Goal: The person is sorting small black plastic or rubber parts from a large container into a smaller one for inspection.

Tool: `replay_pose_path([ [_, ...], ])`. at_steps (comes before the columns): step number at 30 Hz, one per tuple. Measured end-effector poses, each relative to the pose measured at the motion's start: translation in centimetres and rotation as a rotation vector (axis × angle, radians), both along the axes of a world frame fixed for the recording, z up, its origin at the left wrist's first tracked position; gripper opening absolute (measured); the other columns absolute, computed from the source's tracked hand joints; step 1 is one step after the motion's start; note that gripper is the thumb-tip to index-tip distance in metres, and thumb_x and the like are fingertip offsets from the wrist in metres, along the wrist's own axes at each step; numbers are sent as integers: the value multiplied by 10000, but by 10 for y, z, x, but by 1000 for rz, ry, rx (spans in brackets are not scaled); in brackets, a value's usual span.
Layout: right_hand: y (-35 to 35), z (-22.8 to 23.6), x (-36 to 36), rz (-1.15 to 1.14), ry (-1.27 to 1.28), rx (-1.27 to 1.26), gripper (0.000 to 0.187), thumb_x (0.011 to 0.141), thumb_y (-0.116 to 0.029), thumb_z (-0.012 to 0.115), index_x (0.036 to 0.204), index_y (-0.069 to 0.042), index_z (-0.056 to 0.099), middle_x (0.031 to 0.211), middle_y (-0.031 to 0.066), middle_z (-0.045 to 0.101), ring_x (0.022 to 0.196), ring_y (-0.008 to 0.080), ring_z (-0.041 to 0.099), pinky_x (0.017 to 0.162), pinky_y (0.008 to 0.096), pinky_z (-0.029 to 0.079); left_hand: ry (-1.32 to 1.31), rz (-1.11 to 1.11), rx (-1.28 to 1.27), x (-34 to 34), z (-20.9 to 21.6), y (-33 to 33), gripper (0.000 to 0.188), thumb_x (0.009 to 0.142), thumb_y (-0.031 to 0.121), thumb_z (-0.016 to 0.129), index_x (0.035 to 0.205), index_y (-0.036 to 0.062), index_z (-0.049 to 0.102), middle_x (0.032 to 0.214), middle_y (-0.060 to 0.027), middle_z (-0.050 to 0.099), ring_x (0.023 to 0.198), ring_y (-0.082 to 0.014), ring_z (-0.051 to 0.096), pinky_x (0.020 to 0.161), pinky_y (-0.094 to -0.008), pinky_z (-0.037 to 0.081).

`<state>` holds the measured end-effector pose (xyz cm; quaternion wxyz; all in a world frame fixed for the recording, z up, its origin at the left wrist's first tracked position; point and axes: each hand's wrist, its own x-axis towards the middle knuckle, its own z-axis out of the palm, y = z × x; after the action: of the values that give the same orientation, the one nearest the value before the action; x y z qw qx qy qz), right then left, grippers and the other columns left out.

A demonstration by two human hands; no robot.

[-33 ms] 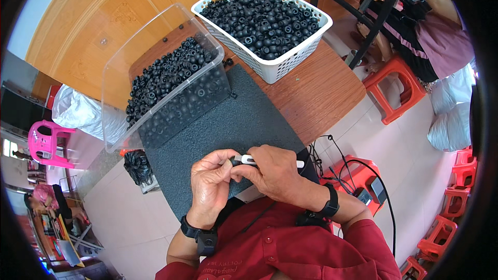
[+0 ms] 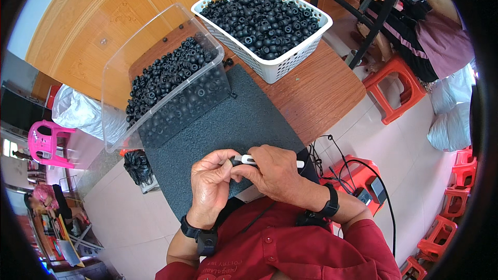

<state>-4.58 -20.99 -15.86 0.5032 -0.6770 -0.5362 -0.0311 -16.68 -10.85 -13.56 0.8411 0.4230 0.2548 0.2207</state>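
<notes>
Close in front of my red shirt, both hands meet above the near edge of a dark grey mat. My left hand [image 2: 210, 180] is closed, pinching a small black rounded piece [image 2: 236, 161] between thumb and fingertips. Wrapped in my right hand [image 2: 276, 174] is a slim white pen-shaped tool [image 2: 248, 159], its front end against the black piece and its white tail [image 2: 300, 164] sticking out to the right. The tool's tip and most of the piece are hidden by fingers. Under the hands lies the textured mat [image 2: 223, 119].
A clear plastic bin [image 2: 165, 115] of small black parts rests partly on the mat. Behind it, a white perforated basket [image 2: 280, 68] is heaped with similar parts on the wooden table [image 2: 324, 93]. Right are a red stool [image 2: 397, 91], cables [image 2: 386, 186] and another person [image 2: 441, 41].
</notes>
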Motion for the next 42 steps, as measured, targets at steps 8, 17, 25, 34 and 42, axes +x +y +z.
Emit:
replay_pose_path([
  [8, -3, 2, -1, -1, 7, -31, 342, 803, -342, 674, 746, -39, 526, 575, 76, 495, 479, 223, 517, 425, 325, 400, 10, 10, -6, 0, 1, -1, 240, 836, 113, 648, 979, -76, 615, 855, -118, 646, 666, -151, 582, 611, -272, 478],
  [17, -4, 4, 1, -41, -151, -35, 370, 806, -356, 661, 697, -50, 485, 553, 75, 458, 466, 224, 498, 410, 332, 394, 15, 22, 5, 2, 1, -4, 224, 847, 105, 630, 962, -86, 617, 829, -113, 639, 634, -144, 555, 580, -270, 455],
  [25, -5, 0, -1, 31, -181, -37, 327, 802, -290, 676, 666, -61, 485, 520, 70, 448, 452, 228, 508, 399, 340, 389, 49, 26, -70, 1, -3, -5, 202, 858, 104, 613, 949, -76, 615, 842, -117, 639, 659, -160, 582, 594, -268, 474],
  [34, -9, 13, 1, 117, 664, -51, 319, 844, -273, 660, 713, -6, 543, 659, 122, 597, 539, 192, 584, 485, 295, 429, -63, 21, -4, 3, -5, -3, 191, 832, 85, 644, 963, -52, 621, 846, -113, 640, 669, -167, 584, 627, -282, 484],
  [42, -4, 19, -2, 249, 945, -21, 225, 885, -167, 602, 741, -3, 547, 635, 19, 561, 614, 43, 487, 522, 232, 401, -36, 45, 43, 6, -1, -9, 231, 809, 95, 666, 974, -60, 616, 859, -105, 638, 691, -170, 585, 655, -284, 484],
])
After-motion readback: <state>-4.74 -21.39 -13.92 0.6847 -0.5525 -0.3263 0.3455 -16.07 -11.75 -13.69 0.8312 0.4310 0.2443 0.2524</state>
